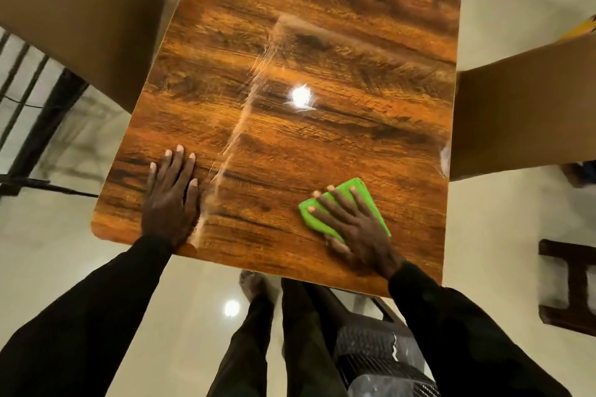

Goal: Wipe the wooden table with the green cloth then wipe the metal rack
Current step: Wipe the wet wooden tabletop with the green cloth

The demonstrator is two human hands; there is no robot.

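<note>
The wooden table (306,126) stretches away from me, glossy, with a pale wet streak running from its near edge toward the middle. My right hand (354,226) lies flat with spread fingers on the folded green cloth (346,193), pressing it to the table near the front right. My left hand (171,193) rests palm down on the table near the front left, fingers apart, holding nothing. A black metal rack (38,113) shows partly at the left edge of view, behind a chair.
Brown chair backs stand at the left (80,16) and right (529,106) sides of the table. A dark plastic chair (380,354) is under the near edge by my legs. A dark wooden stool (571,287) sits on the tiled floor at right.
</note>
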